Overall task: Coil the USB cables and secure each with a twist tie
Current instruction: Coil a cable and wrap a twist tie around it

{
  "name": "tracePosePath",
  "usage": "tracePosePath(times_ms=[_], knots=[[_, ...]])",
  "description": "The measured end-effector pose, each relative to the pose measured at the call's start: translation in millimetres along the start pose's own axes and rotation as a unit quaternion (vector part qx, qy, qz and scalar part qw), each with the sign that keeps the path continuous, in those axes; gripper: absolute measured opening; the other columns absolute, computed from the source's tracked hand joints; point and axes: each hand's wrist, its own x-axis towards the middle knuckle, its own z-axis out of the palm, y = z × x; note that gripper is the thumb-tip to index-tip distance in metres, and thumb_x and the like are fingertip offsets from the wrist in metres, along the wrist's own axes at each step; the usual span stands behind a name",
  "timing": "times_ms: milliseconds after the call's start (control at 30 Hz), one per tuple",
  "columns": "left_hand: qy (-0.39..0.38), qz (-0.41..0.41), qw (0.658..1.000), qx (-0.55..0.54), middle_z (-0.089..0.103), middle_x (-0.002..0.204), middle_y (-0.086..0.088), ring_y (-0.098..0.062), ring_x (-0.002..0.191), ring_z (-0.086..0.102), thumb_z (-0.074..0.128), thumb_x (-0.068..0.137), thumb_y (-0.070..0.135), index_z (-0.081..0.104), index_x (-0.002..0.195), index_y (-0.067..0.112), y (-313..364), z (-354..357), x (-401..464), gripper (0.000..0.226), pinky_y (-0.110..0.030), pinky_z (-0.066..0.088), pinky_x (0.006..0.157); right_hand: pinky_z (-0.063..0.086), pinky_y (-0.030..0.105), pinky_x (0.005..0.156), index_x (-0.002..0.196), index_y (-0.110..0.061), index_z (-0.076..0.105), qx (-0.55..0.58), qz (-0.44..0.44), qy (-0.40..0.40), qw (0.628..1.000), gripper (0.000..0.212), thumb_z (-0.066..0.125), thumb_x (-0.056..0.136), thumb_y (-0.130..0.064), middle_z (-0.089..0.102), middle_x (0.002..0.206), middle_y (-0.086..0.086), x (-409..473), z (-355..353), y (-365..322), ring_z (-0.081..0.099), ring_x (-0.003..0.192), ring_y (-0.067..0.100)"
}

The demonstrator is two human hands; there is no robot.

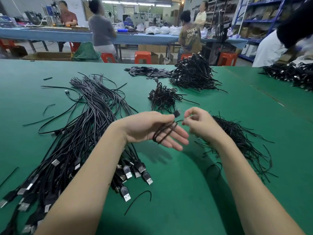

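left hand point(152, 128): palm up above the worktop point(177, 192), thumb and forefinger pinching the coiled cable point(163, 132); other fingers straight under the loops.
coiled cable: black, a few loops across the left fingers; plug end point(177, 113) sticks up past the thumb, between both hands.
right hand point(198, 123): just right of the coiled cable, fingers curled, pinching a thin black strand point(179, 120) at the coil. Blurred, cannot tell if it is a twist tie or the cable's tail.
hands: close together, not touching; both clamped on the same coil.
loose cables point(88, 126): large uncoiled bundle left of the coiled cable, fanned toward the far side; USB plugs point(135, 170) bunched at the near end under the left forearm.
twist ties point(240, 139): pile of thin black strands right of the coiled cable, behind the right wrist; strays point(140, 199) lie nearer the camera.
done coils point(162, 97): small heap just beyond the coiled cable; bigger heap point(194, 73) farther beyond, to the right.
flat black pieces point(149, 72): scattered beyond the coiled cable, left of the bigger heap.
worktop: green mat.
background: people at a blue bench point(50, 33), orange stools point(143, 56).
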Motion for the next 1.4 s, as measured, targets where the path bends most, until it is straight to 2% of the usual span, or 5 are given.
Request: tracePosePath(times_ms=[233,400,733,1267,1400], knots=[[0.283,0.086,0.937,-0.184,0.074,0.094,-0.014,-0.023,0.084,0.073,0.025,0.111,0.028,0.061,0.111,-0.006,-11.5,12.0,34.6,0.050,-0.032,0.059,0.083,0.042,0.019,0.045,0.089,-0.012,0.063,0.282,-0.074,0.000,0.957,0.020,0.056,0.095,0.006,0.071,0.077,0.000,-15.8,-0.3,-47.5,0.055,0.051,0.009],[0.228,0.203,0.892,-0.333,0.075,0.104,-0.011,-0.021,0.097,0.072,0.024,0.110,0.031,0.061,0.120,-0.001,-0.2,9.8,25.7,0.050,-0.028,0.059,0.084,0.059,0.029,0.067,0.093,-0.003,0.067,0.170,-0.057,-0.236,0.955,0.020,0.052,0.099,0.009,0.071,0.089,0.010,-25.2,14.4,-39.7,0.066,0.069,0.019],[0.231,0.180,0.899,-0.325,0.013,0.057,0.010,-0.006,0.041,0.026,0.029,0.110,0.030,0.036,0.069,0.022,-1.3,12.1,26.0,0.042,-0.017,0.026,0.042,0.059,0.029,0.076,0.113,-0.018,0.068,0.233,-0.009,-0.114,0.966,0.018,0.069,0.095,-0.016,0.071,0.106,0.008,-9.2,11.8,-18.4,0.071,0.094,0.019],[0.399,0.144,0.876,0.227,0.062,0.096,0.001,-0.017,0.086,0.060,0.034,0.105,0.020,0.050,0.101,0.023,-20.5,20.8,50.2,0.017,-0.020,0.050,0.079,0.056,0.018,0.059,0.088,-0.008,0.076,0.339,-0.004,0.051,0.939,0.002,0.078,0.087,-0.008,0.063,0.071,0.005,-4.2,11.3,-20.0,0.059,0.053,0.008],[0.371,0.173,0.896,0.168,0.064,0.109,-0.006,-0.032,0.104,0.065,0.029,0.106,0.017,0.050,0.115,0.017,-25.7,28.6,53.9,0.023,-0.052,0.057,0.088,0.058,0.019,0.060,0.088,-0.006,0.077,0.372,0.002,0.052,0.927,0.002,0.077,0.087,-0.004,0.073,0.076,0.009,-6.0,14.4,-20.1,0.062,0.055,0.010]])
